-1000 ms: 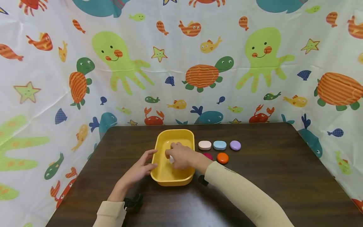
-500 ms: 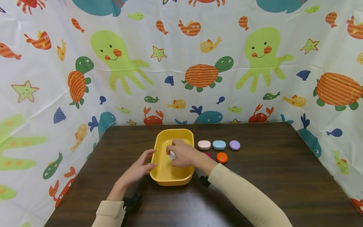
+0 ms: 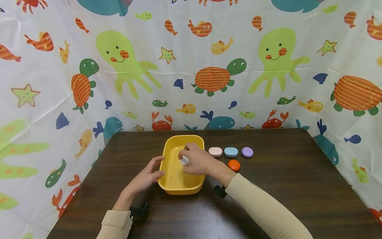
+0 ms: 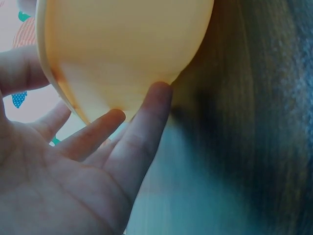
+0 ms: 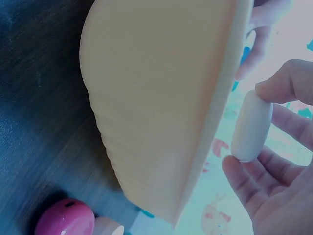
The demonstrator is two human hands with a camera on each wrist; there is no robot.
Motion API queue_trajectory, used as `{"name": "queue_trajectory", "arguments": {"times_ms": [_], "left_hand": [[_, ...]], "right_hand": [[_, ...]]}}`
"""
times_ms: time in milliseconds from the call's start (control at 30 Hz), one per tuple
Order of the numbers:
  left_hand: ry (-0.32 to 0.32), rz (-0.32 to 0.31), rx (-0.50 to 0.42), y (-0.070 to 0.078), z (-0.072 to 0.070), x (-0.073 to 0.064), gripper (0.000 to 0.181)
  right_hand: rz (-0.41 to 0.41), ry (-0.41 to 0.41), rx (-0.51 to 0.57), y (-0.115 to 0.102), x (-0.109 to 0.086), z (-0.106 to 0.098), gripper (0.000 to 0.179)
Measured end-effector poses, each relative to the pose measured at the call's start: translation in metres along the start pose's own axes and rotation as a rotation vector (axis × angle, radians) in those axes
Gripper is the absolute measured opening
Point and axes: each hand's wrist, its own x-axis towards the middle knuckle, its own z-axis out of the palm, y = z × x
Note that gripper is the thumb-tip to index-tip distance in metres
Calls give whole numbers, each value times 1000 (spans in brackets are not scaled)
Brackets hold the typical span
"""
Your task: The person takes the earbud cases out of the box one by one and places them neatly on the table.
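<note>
A yellow plastic tub (image 3: 170,181) stands on the dark wooden table. My left hand (image 3: 145,177) rests at its left side, with relaxed, spread fingers touching the outer wall, as the left wrist view shows. Over the tub, my right hand (image 3: 198,161) pinches a white rounded bar of soap (image 3: 185,160) between thumb and fingertips. From the right wrist view, the soap (image 5: 252,126) is held beside the rim level, above the tub's opening. Below, a magenta soap (image 5: 66,218) lies on the table, hidden in the head view by my right wrist.
Right of the tub, a pale pink soap (image 3: 215,152), a light blue soap (image 3: 231,152) and a purple soap (image 3: 247,152) lie in a row. An orange soap (image 3: 234,165) sits nearer me. A curtain (image 3: 179,49) with sea animals hangs behind the table.
My right hand has drawn slightly to the right with the white soap, which shows more now. The magenta soap has become covered by my wrist. My left hand has stayed put.
</note>
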Motion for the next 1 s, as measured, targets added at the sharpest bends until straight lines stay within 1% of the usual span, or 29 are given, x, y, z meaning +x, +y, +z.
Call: {"name": "queue_trajectory", "arguments": {"times_ms": [300, 500, 633, 833, 1000], "left_hand": [[1, 2, -2, 2, 3, 0, 66], [-4, 7, -4, 3, 4, -1, 66], [0, 3, 0, 3, 4, -1, 66], [-4, 3, -3, 3, 5, -3, 66], [2, -3, -9, 2, 5, -5, 66]], "right_hand": [[-15, 60, 36, 3, -12, -6, 35], [-14, 91, 87, 7, -19, -11, 32], [-2, 98, 128, 10, -24, -11, 31], [37, 102, 197, 15, -30, -11, 32], [37, 127, 226, 17, -34, -12, 32]]}}
